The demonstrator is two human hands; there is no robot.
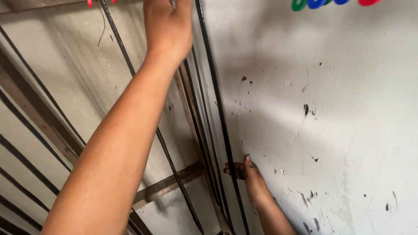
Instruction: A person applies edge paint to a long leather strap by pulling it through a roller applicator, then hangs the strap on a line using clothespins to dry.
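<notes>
Several black cables [220, 113] run up a white wall beside a wooden strip [188, 109]. My right hand [251, 178] is low on the wall, with its fingers curled around one of these cables. My left arm stretches up from the lower left. My left hand [169, 28] presses against the cables and the strip at the top edge. Its fingers are cut off by the frame, so its grip is hidden.
The white wall [331, 113] on the right is flecked with black marks. A wooden crosspiece [167, 185] and slanted wooden battens [35, 113] with more black cables [26, 163] cover the left side. Coloured rounded shapes [335, 2] sit at the top right edge.
</notes>
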